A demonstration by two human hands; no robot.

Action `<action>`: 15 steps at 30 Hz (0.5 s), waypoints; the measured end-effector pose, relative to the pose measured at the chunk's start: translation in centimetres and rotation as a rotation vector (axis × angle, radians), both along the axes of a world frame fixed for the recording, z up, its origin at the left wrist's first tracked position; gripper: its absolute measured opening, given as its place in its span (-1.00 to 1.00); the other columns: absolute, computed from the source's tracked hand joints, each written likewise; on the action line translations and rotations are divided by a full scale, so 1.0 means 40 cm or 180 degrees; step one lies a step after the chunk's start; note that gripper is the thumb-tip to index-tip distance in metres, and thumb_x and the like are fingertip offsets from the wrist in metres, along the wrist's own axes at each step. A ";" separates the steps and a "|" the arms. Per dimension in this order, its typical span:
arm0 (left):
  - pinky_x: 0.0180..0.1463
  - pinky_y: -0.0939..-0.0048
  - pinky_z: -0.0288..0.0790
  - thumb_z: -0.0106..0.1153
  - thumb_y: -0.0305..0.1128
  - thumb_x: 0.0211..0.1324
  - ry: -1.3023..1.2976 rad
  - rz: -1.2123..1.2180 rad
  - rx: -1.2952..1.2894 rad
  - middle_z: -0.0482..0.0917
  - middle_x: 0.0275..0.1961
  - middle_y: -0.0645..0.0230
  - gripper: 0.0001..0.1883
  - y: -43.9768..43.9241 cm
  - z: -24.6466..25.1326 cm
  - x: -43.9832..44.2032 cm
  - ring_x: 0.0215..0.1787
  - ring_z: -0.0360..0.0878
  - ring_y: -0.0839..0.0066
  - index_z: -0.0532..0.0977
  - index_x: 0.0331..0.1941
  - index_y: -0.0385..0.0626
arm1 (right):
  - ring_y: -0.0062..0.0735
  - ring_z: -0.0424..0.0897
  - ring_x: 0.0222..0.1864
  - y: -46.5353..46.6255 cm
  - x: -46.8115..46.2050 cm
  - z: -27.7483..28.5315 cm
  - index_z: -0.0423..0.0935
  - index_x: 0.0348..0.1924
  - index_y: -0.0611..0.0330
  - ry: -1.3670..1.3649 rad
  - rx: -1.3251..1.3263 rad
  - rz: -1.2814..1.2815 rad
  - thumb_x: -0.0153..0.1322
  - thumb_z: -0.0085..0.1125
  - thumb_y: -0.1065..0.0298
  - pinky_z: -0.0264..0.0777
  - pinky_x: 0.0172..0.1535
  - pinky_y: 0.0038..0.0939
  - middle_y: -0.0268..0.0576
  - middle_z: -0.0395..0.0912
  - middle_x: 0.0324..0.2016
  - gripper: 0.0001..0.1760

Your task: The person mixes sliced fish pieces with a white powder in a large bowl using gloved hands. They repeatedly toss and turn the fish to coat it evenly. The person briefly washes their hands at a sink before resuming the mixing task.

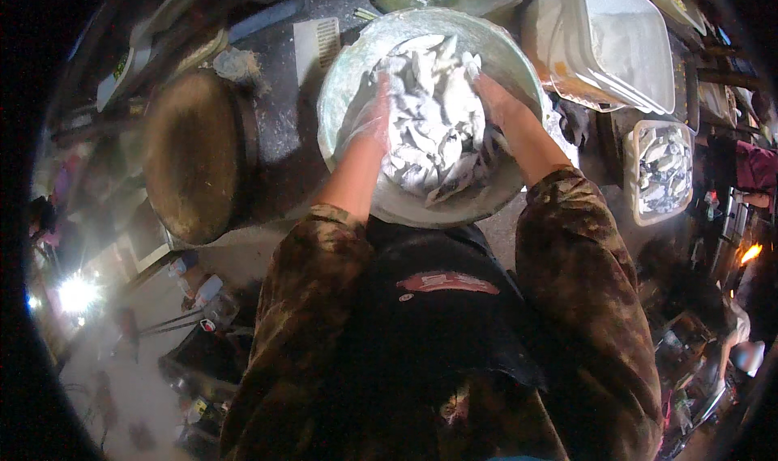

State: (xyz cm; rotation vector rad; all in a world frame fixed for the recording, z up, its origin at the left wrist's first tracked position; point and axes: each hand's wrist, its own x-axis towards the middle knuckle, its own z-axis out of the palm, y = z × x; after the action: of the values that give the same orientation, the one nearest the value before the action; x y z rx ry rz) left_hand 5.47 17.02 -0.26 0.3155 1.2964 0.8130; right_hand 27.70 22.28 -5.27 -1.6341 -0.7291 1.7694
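A round, pale green basin [340,90] stands right before me, its inner wall smeared with white. Small whole fish [425,120], pale and seemingly coated in white powder, are heaped inside it. Against the left side of the heap rests my left hand [377,108], powdered white, its fingers partly lost among the fish. My right hand [489,93] reaches in from the right, with its whitened fingertips at the upper right of the heap. Glare and powder hide whether either hand grips any fish.
A thick round wooden chopping block [193,157] stands left of the basin. Stacked plastic tubs [632,53] are at the upper right. Below them, another tub [636,175] holds more fish. A flame [751,253] burns at far right, near another person's arm [726,351].
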 end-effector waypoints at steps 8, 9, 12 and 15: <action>0.46 0.34 0.04 0.17 0.27 0.12 0.0384 -0.0828 0.0910 0.20 0.46 0.17 -0.04 0.012 0.161 -0.001 0.51 0.06 0.31 0.13 0.43 -0.12 | -0.33 0.60 -0.01 -0.053 -0.002 0.223 0.45 0.14 0.21 0.0846 -0.0079 0.0186 0.53 -0.07 0.13 0.53 0.03 -0.28 -0.09 0.55 0.04 -0.57; 0.41 0.44 0.12 0.18 0.13 0.19 -0.0062 -0.0323 0.0572 0.27 0.41 0.19 -0.20 -0.010 0.184 0.008 0.44 0.17 0.38 0.25 0.37 -0.12 | -0.37 0.57 0.04 -0.078 0.005 0.268 0.44 0.17 0.20 0.0848 0.0141 0.0123 0.52 -0.04 0.14 0.49 0.06 -0.33 -0.12 0.52 0.08 -0.55; 0.44 0.37 0.06 0.13 0.03 0.26 0.0193 -0.0695 0.1181 0.25 0.42 0.20 -0.28 -0.065 0.228 -0.034 0.44 0.18 0.36 0.24 0.37 -0.16 | -0.37 0.47 0.14 -0.128 0.049 0.374 0.35 0.29 0.15 -0.0171 0.0401 0.0876 0.53 -0.04 0.07 0.36 0.15 -0.35 -0.19 0.45 0.17 -0.46; 0.47 0.32 0.00 0.16 -0.04 0.27 0.0131 0.0173 0.0942 0.33 0.37 0.17 -0.32 -0.070 0.203 -0.067 0.41 0.21 0.34 0.27 0.34 -0.21 | -0.38 0.42 0.19 -0.123 0.082 0.373 0.33 0.31 0.15 0.0643 0.0571 0.0719 0.54 -0.05 0.07 0.32 0.18 -0.33 -0.19 0.41 0.20 -0.46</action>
State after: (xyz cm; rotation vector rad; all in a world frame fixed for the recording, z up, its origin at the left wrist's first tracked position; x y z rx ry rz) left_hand 2.78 14.20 7.87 0.5364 1.2268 1.0517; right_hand 30.97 17.38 9.66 -1.2747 -0.9761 1.9298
